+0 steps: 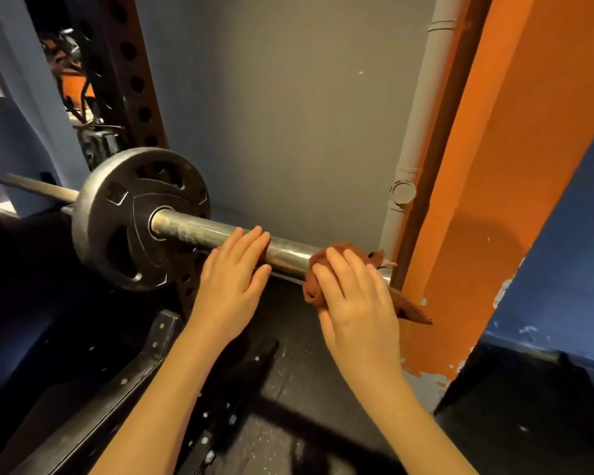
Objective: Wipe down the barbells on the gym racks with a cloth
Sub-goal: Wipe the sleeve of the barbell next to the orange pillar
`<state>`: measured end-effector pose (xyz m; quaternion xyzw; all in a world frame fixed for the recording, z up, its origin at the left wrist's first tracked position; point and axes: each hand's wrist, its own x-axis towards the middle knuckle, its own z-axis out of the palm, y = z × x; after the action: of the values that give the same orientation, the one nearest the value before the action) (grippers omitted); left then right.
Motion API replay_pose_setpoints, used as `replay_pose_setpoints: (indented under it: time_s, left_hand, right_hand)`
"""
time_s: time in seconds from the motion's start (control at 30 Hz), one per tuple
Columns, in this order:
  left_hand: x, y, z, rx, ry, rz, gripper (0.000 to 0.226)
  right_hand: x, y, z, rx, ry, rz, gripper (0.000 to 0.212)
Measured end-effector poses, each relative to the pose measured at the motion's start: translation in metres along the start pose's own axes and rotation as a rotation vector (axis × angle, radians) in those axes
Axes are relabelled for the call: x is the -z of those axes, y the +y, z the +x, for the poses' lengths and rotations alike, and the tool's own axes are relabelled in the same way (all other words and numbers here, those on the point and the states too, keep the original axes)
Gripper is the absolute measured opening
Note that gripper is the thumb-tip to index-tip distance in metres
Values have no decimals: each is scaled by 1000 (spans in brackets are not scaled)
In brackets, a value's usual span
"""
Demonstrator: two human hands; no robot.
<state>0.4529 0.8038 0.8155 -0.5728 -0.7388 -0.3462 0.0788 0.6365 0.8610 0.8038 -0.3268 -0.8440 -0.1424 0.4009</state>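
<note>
Right hand (354,303): fingers curled over a crumpled rust-brown cloth (314,269), wrapping it round the grey steel barbell sleeve (203,231) at its outer end.
Left hand (232,289): flat, fingers straight, resting on the sleeve mid-length.
Sleeve axis: runs left to right.
Limits: orange painted pillar (494,200) just beside the cloth; black iron weight plate (117,217) to the left.
Open run: leftward, past the left hand.

Gym corner in dim, warm light.
A grey wall (288,97) stood behind, with a grey pipe (422,114) running down its right edge beside an orange pillar (494,200) whose paint was chipped low down. Right of the pillar was a blue wall (563,252), flaked along its edge. The floor (306,389) was dark with pale flecks.
</note>
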Motion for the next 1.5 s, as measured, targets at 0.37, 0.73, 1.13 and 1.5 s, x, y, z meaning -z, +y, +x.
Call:
replay_pose_setpoints:
  time_s: [0.37,0.73,1.13,1.5]
  left_hand:
    - [-14,1,-2,49,105,-84,59]
    - [-8,-10,-3,-34,72,-7,53]
    - [28,-53,18,-46,51,42,42]
    - [40,-75,26,-115,-12,25,45]
  right_hand:
    - [-8,-7,9,29,-22,90,65]
    - [-17,-29,33,35,-49,139,59]
    - [-39,-65,55,-41,-30,141,45]
    - [-48,-81,73,-118,44,151,22]
